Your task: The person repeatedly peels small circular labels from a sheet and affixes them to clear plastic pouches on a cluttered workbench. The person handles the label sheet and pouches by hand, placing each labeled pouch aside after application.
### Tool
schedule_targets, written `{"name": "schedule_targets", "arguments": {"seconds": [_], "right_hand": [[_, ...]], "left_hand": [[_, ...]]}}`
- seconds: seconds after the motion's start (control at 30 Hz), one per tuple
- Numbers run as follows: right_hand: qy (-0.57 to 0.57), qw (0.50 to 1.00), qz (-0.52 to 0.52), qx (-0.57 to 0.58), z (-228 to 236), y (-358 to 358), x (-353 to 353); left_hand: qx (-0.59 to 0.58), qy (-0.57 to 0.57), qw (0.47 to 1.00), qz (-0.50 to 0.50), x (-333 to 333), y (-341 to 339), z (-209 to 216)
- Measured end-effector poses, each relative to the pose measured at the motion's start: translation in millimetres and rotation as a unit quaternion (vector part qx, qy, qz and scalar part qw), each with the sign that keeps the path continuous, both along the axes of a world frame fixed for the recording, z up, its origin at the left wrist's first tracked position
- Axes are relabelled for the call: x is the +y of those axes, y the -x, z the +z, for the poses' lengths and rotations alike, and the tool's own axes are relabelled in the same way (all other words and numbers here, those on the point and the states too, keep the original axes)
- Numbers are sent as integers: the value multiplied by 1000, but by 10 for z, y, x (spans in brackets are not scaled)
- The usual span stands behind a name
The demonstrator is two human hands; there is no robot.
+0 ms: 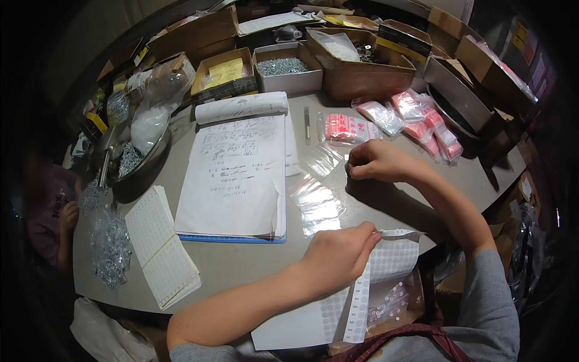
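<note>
My left hand (339, 252) is closed on the upper edge of a sheet of round grey labels (389, 264), pinching it between thumb and fingers. The sheet bends over near my lap, and a label strip (358, 304) with small print lies along it. Further up the table, my right hand (381, 161) has its fingertips pressed together. What they hold, if anything, is hidden or too small to name. Just left of them are clear zip bags (322, 159), and nearer to me another stack of clear bags (316, 206) lies flat on the grey table (304, 108).
A clipboard with handwritten paper (238, 175) lies left of the bags. Beyond are red-marked bag packs (347, 127) and boxes of hardware (286, 66). At left stand a metal bowl (154, 154), bagged screws (110, 247) and label sheets (161, 244). Another person's hand (69, 216) shows at far left.
</note>
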State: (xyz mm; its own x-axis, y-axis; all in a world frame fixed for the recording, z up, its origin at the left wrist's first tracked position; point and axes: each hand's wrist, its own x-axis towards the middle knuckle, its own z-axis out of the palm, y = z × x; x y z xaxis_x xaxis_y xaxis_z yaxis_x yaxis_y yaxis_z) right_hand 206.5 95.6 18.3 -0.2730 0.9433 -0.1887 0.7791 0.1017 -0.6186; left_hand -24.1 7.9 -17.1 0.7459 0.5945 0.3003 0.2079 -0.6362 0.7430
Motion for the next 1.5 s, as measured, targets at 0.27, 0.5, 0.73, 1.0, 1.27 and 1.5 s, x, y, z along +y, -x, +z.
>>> {"name": "schedule_targets", "arguments": {"seconds": [0.27,0.5,0.73,1.0,1.27,1.5], "right_hand": [[-58,998,-17,29,-143,-29,-22],[-167,970,4,-177,63,42,-34],[-66,992,26,103,36,354,358],[-211,975,65,-32,-171,543,445],[-286,930,21,-230,-41,540,322],[-288,899,329,19,-295,307,-550]], "left_hand": [[6,-3,1000,2,-3,6,10],[-14,-44,999,-7,3,-5,13],[-14,-7,1000,0,5,-11,-10],[-12,-5,1000,3,-4,-2,-16],[2,-23,1000,-11,-3,-2,8],[-35,-88,993,-66,7,-14,-35]]}}
